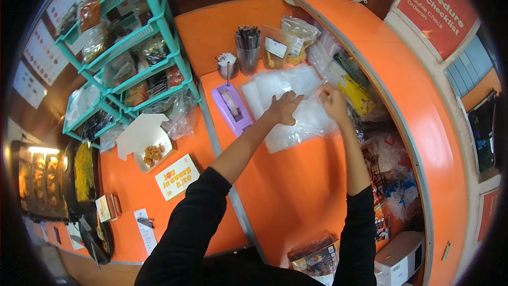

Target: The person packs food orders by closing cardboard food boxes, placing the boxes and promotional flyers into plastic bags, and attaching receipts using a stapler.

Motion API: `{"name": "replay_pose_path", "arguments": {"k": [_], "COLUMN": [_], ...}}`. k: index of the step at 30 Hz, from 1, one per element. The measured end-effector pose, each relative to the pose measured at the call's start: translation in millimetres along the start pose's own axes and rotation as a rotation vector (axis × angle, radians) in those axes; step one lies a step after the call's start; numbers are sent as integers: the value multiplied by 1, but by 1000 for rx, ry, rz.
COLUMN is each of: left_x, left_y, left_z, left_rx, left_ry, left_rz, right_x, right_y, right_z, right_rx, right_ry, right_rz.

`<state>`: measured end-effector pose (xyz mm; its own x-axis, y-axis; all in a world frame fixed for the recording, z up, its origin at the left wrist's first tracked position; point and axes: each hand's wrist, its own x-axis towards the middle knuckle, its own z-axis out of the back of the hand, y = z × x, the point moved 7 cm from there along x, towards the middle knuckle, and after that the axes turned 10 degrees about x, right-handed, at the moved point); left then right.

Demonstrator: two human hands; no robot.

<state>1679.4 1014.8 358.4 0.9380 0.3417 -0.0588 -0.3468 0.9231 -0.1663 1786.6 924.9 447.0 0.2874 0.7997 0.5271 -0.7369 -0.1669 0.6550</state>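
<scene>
A stack of clear plastic bags [288, 137] lies flat on the orange counter in front of me. My left hand [286, 108] rests on it, fingers spread. At the right edge of the stack, my right hand [332, 101] is closed in a pinch on a clear plastic bag; its fingertips are partly hidden. Just left of the bags stands a purple tape dispenser [235, 114]. Behind them are a cup of dark straws [247, 55], a small container of white items [226, 66] and a brown packet with a white label [276, 47].
Teal tiered baskets [127, 34] with packets stand at the back left. Below them are an open box of fried pieces [154, 153], a closed printed box [178, 177] and a receipt [145, 228] with a pen. A raised orange ledge [391, 74] curves along the right.
</scene>
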Motion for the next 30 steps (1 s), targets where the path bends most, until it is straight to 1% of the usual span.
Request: {"name": "replay_pose_path", "arguments": {"k": [2, 4, 6, 7, 8, 9, 10, 11, 12, 13, 14, 15, 16, 17, 18, 19, 20, 21, 22, 23, 24, 26, 27, 30], "left_x": [1, -3, -29, -51, -86, -130, -174, -213, -252, -277, -301, -325, -340, -363, -387, -407, -429, -459, -490, -515, -532, -563, -596, -633], "left_y": [0, -3, -16, -22, -25, -27, -37, -43, -50, -66, -87, -76, -77, -77, -67, -66, -64, -63, -69, -73, -75, -102, -107, -109], "left_z": [2, 0, 6, 15, 32, 48, 36, 41, 46, 53, 61, 59, 71, 83, 89, 96, 100, 108, 118, 122, 115, 102, 114, 74], "left_rx": [-8, -6, 149, -16, -302, -590, -821, -938, -1056, -1851, -2593, -2605, -2573, -2489, -2501, -2338, -2166, -2175, -2113, -2047, -2054, -1761, -1790, -1800], "left_ry": [60, 66, 67, -260, -518, -777, -835, -868, -910, -704, -397, -477, -295, -118, -201, -195, -169, -207, -247, -284, -310, -102, 65, 87], "left_rz": [-4, 25, 96, 105, 156, 201, 292, 354, 413, 212, -87, -45, -316, -581, -540, -309, -94, -70, -123, -178, -166, -326, -179, -135], "right_x": [33, 62, 78, 76, 68, 53, 29, 0, -32, -68, -104, -138, -161, -179, -189, -199, -196, -195, -197, -206, -220, -258, -279, -342], "right_y": [30, 104, 177, 216, 254, 288, 322, 354, 377, 390, 414, 436, 452, 464, 474, 483, 477, 470, 462, 455, 450, 442, 441, 450], "right_z": [20, 55, 77, 79, 76, 68, 57, 41, 22, -4, -29, -56, -73, -92, -101, -110, -101, -91, -80, -79, -86, -109, -124, -164], "right_rx": [162, 42, -111, -245, -377, -384, -390, -360, -350, -313, -366, -403, -355, -233, -57, 118, 173, 245, 323, 388, 448, 567, 611, 680], "right_ry": [-67, -244, -384, -409, -433, -416, -398, -301, -250, 38, 153, 281, 341, 482, 516, 551, 359, 157, -38, -147, -163, -76, -12, 171], "right_rz": [-42, 87, 184, 202, 222, 233, 245, 195, 238, -9, 172, 355, 380, 329, 309, 286, 226, 168, 124, 64, 5, -138, -213, -388]}}
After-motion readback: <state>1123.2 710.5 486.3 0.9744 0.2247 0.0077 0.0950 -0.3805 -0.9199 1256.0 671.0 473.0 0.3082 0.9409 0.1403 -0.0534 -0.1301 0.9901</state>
